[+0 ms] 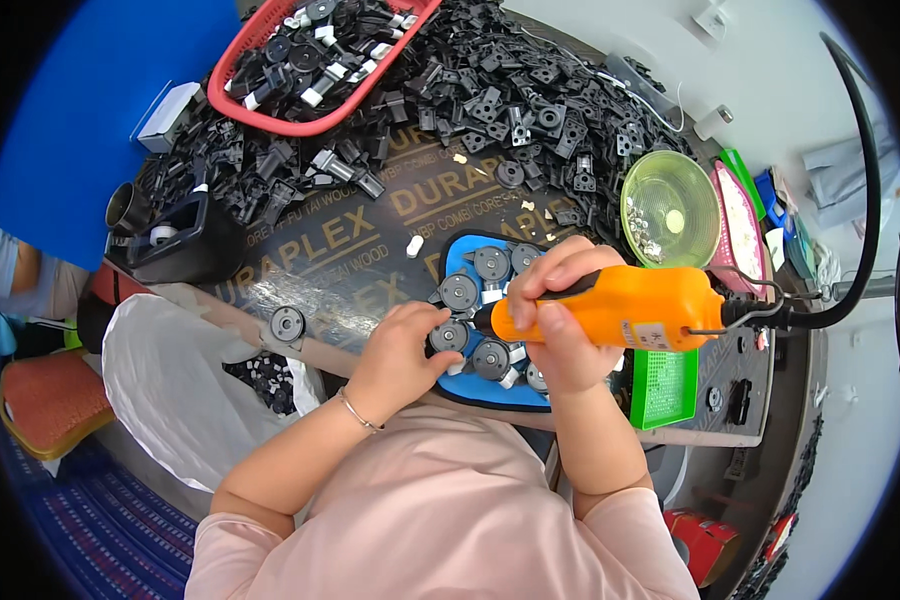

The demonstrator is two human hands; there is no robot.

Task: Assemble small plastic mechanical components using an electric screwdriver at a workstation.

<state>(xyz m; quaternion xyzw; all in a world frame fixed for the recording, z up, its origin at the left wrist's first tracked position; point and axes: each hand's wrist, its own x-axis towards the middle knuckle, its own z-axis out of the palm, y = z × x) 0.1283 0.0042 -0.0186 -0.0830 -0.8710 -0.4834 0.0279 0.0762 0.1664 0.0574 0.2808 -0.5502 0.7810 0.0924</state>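
Note:
An orange electric screwdriver (660, 305) lies level in my right hand (567, 335), its dark tip pointing left over the blue mat (457, 388). The fingers of my right hand wrap round its front part. My left hand (402, 352) grips a round black plastic part (448, 337) at the mat's left edge, thumb below and fingertips above. The screwdriver's tip is close to that part; whether it touches a screw is too small to tell. Several similar round parts with white pieces stand on the mat, such as one round part (491, 264) at its far side.
A red basket (315, 128) of black and white parts stands far left, beside a large heap of black parts (510, 110). At right are a green-yellow sieve (675, 165) and a green tray (663, 400). A black tape dispenser (195, 245) and white plastic bag (175, 390) are left.

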